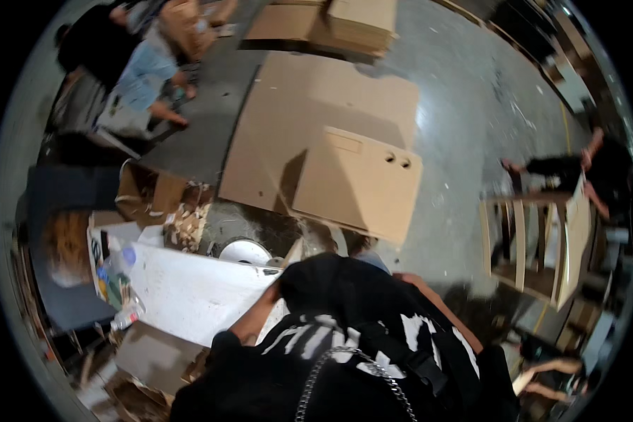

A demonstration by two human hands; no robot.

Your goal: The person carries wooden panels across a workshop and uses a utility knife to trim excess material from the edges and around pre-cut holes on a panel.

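My left forearm (257, 318) runs beside the white-topped table (190, 285), and my left hand goes out of sight against my black shirt near the table's edge. On the other side, my right forearm (443, 306) bends inward toward the shirt front, where only a bit of my right hand (406, 278) shows. The fingers of both hands are hidden. Ahead of my body is a tan board (359, 183) with two round holes and a rectangular outline. It overlaps a larger brown sheet (316, 98) on the floor and casts a shadow on it.
Stacked boards (359, 24) lie at the far side. A plastic bottle (128, 314) is on the table's left end, near a carton (144, 193) and wood scraps (190, 221). At right stands a wooden frame (534, 243) with a person (608, 165) behind. Another person (148, 74) works far left.
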